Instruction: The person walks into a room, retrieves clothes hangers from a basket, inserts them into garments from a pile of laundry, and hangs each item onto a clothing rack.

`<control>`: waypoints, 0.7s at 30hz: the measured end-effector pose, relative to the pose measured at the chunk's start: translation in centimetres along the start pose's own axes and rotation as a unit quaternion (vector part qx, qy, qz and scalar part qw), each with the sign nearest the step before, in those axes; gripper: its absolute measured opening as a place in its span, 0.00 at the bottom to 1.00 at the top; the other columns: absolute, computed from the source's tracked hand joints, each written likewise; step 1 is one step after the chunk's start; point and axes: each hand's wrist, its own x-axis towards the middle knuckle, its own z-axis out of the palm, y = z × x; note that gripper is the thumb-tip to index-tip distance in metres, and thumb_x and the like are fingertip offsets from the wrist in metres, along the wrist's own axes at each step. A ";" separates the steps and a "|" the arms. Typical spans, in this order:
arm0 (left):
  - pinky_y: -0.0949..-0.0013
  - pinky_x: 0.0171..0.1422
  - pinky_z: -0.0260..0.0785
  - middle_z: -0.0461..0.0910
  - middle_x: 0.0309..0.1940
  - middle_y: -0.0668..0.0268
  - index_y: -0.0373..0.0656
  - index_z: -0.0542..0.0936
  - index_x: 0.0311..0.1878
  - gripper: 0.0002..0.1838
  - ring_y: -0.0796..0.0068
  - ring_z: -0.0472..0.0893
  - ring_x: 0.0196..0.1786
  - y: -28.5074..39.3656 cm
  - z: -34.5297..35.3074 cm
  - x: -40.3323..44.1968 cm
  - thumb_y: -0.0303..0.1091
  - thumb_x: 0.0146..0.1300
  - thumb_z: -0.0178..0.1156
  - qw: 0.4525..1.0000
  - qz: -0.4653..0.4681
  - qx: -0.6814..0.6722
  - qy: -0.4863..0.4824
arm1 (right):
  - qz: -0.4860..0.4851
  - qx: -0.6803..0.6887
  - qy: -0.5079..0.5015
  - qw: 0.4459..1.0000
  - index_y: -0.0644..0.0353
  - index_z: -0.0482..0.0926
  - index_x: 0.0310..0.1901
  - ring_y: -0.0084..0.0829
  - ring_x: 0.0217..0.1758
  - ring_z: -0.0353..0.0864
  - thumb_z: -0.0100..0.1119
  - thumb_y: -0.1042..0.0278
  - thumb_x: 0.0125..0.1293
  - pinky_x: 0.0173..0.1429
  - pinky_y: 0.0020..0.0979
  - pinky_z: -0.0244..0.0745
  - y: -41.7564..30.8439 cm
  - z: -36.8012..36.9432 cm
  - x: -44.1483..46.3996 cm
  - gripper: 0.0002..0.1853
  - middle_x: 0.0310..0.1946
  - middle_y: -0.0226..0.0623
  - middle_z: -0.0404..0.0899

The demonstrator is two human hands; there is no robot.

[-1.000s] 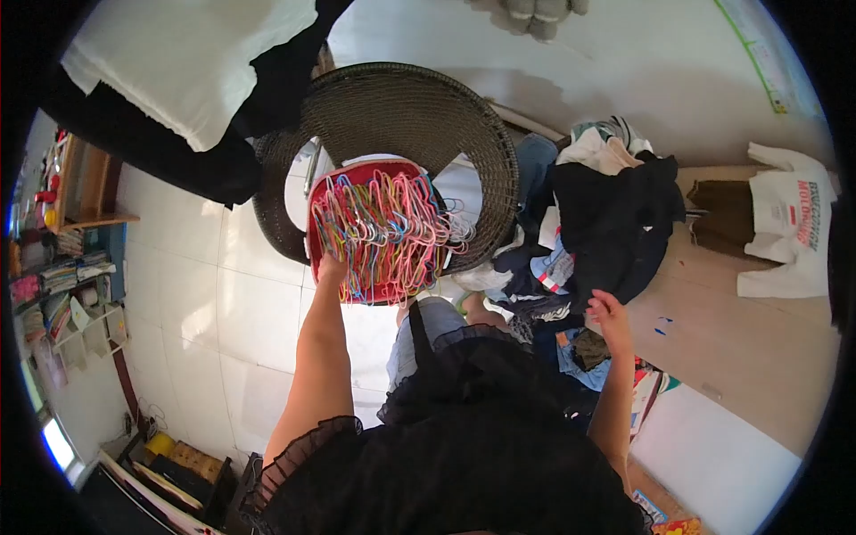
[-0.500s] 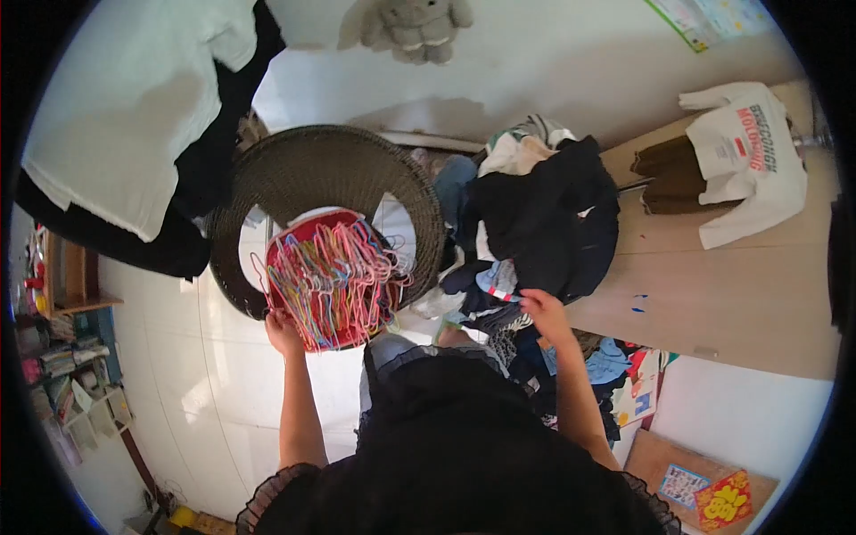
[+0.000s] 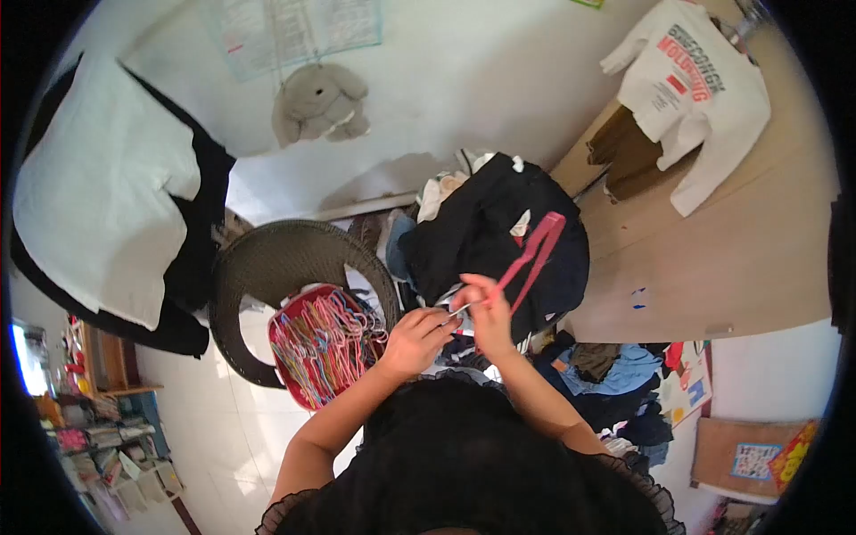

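Observation:
A pink hanger (image 3: pixel 535 254), blurred by motion, sticks up from my right hand (image 3: pixel 486 316), whose fingers are closed on it. My left hand (image 3: pixel 416 341) is close beside it, pinching near the hanger's metallic hook end between the two hands. Below and beyond them lies a heap of clothes with a black garment (image 3: pixel 459 232) on top. To the left, a red basket (image 3: pixel 278 343) full of colourful hangers (image 3: pixel 325 343) rests in a round dark wicker chair (image 3: pixel 259 259).
White and black garments (image 3: pixel 107 187) hang at the upper left. A white printed shirt (image 3: pixel 691 85) hangs by the wooden panel (image 3: pixel 678 267) at the right. More clothes (image 3: pixel 615 383) are piled at the lower right. A grey plush toy (image 3: pixel 323 102) hangs on the wall.
My left hand has left the basket and come to the middle with my right hand. A pink hanger now shows between them. The view has turned, so the chair and basket sit lower.

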 end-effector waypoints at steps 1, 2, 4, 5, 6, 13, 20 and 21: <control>0.60 0.50 0.72 0.77 0.46 0.63 0.43 0.79 0.46 0.16 0.58 0.77 0.48 -0.4 0.6 0.5 0.22 0.52 0.58 1.000 0.012 0.002 -0.007 | 0.002 -0.022 0.062 0.998 0.59 0.67 0.59 0.22 0.35 0.74 0.48 0.63 0.72 0.41 0.26 0.71 -0.6 -2.4 0.1 0.17 0.34 0.33 0.77; 0.59 0.53 0.71 0.76 0.48 0.61 0.44 0.78 0.50 0.19 0.57 0.76 0.50 -1.3 1.3 0.5 0.23 0.51 0.58 0.999 -0.029 0.042 -0.017 | 0.011 -0.090 0.142 0.986 0.60 0.70 0.55 0.24 0.35 0.75 0.49 0.63 0.71 0.41 0.26 0.71 -0.5 -4.6 0.1 0.15 0.34 0.33 0.78; 0.56 0.62 0.64 0.70 0.57 0.56 0.44 0.72 0.58 0.26 0.53 0.71 0.58 -3.6 2.7 0.7 0.22 0.52 0.54 0.983 -0.123 0.130 -0.049 | 0.000 -0.214 0.228 0.950 0.62 0.76 0.48 0.26 0.33 0.74 0.50 0.61 0.71 0.40 0.27 0.69 -1.3 -8.7 0.0 0.14 0.31 0.31 0.77; 0.53 0.68 0.57 0.62 0.64 0.54 0.44 0.68 0.62 0.32 0.50 0.64 0.64 -5.4 3.7 0.2 0.23 0.49 0.57 0.967 -0.174 0.166 -0.080 | -0.020 -0.273 0.236 0.933 0.62 0.78 0.45 0.26 0.31 0.73 0.50 0.59 0.71 0.39 0.26 0.69 -1.7 -10.5 -0.5 0.14 0.28 0.29 0.76; 0.51 0.69 0.55 0.59 0.66 0.53 0.44 0.67 0.63 0.34 0.50 0.62 0.66 -6.0 4.1 0.4 0.23 0.47 0.60 0.957 -0.208 0.180 -0.097 | -0.045 -0.287 0.252 0.923 0.62 0.78 0.44 0.24 0.29 0.71 0.50 0.58 0.71 0.36 0.26 0.68 -1.6 -11.9 -1.2 0.15 0.25 0.27 0.73; 0.55 0.60 0.67 0.73 0.51 0.53 0.32 0.73 0.49 0.25 0.52 0.71 0.57 -9.5 5.9 6.1 0.24 0.41 0.59 0.948 -0.139 0.199 -0.207 | 0.049 -0.134 0.258 0.956 0.63 0.77 0.46 0.13 0.17 0.58 0.40 0.51 0.75 0.22 0.19 0.52 -0.7 -14.1 -5.7 0.22 0.17 0.20 0.63; 0.57 0.57 0.67 0.76 0.45 0.39 0.31 0.65 0.58 0.31 0.43 0.76 0.53 3.1 0.4 21.9 0.21 0.45 0.53 0.975 -0.164 -0.149 -0.010 | -0.094 -0.096 0.256 0.957 0.63 0.65 0.63 0.23 0.32 0.71 0.66 0.64 0.56 0.38 0.24 0.67 -7.9 -8.6 -1.1 0.33 0.38 0.33 0.72; 0.61 0.62 0.64 0.75 0.50 0.45 0.33 0.65 0.59 0.32 0.49 0.74 0.57 5.6 -0.8 23.2 0.19 0.45 0.53 0.960 -0.162 -0.222 -0.062 | -0.100 -0.202 0.252 0.941 0.63 0.62 0.65 0.26 0.36 0.73 0.69 0.65 0.51 0.42 0.26 0.70 -9.0 -8.1 -0.4 0.40 0.41 0.36 0.73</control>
